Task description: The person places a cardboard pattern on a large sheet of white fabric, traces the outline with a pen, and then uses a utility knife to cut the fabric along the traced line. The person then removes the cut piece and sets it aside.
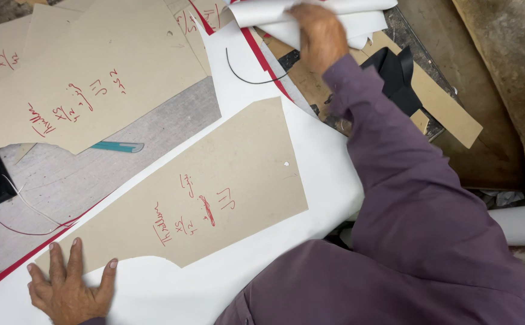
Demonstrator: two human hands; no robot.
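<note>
- Cardboard pattern piece (214, 186) lies flat on the white fabric sheet (310, 174), red handwriting on its face.
- Left hand (70, 289) presses down at the pattern's lower-left corner, fingers spread open and flat, gripping nothing.
- Up left, a second cardboard pattern (94, 72) overlaps the grey table (94, 174), with a teal pen (118, 146) poking out beneath it.
- Right hand (318, 35) reaches far across at the top, fingers closed on a folded edge of white fabric (274, 15).
- Black scraps (395, 69) sit just beside the purple sleeve (407, 180).

Tan cardboard pattern (214, 186) with red writing, white fabric (335, 174) edged red, purple sleeve (413, 198)
</note>
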